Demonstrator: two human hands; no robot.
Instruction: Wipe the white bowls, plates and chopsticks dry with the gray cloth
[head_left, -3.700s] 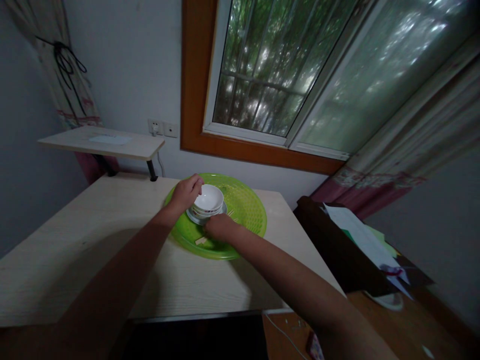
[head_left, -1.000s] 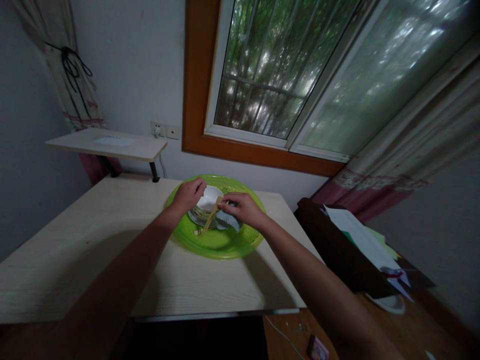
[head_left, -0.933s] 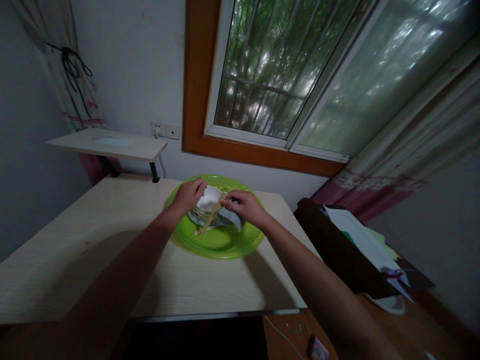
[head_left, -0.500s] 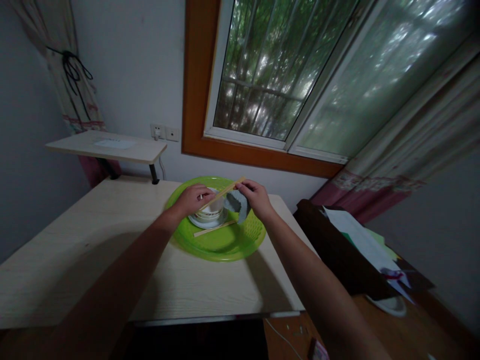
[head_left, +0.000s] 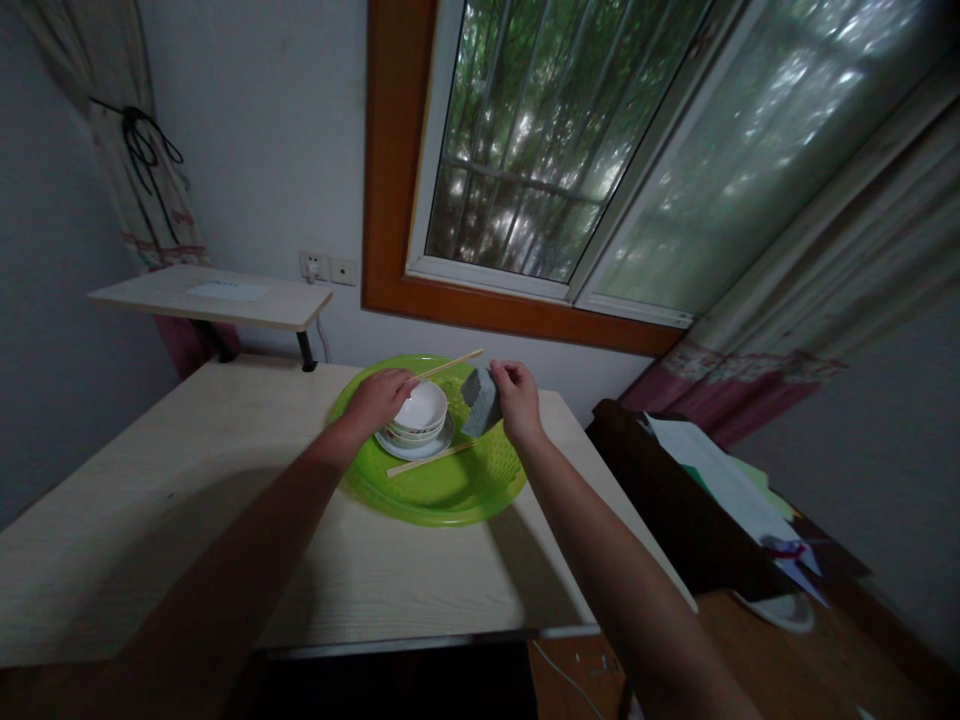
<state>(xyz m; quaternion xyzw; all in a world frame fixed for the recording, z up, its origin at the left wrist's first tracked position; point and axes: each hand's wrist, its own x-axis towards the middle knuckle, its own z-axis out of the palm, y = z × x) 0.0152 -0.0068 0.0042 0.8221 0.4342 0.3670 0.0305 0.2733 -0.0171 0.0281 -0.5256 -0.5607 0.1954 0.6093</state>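
My left hand [head_left: 379, 398] is closed on a pair of pale wooden chopsticks [head_left: 451, 363], which point up to the right above the green basket [head_left: 435, 513]. In my right hand [head_left: 516, 393], pinched between thumb and fingers, hangs a grey cloth [head_left: 482, 403], apart from the chopsticks. Under and between the hands a small stack of white bowls [head_left: 421, 408] stands on a white plate [head_left: 417, 450] inside the basket. More chopsticks [head_left: 420, 461] lie in the basket in front of the plate.
The basket rests on a pale wooden table [head_left: 390, 585]. A raised shelf [head_left: 217, 295] with a paper on it stands at the back left. Beyond the table's right edge is a dark brown piece of furniture [head_left: 660, 500] with papers [head_left: 712, 470]. A window is behind.
My right hand has drawn the cloth off the chopsticks, a little to the right. My left hand keeps the chopsticks, and the bowls are now more visible.
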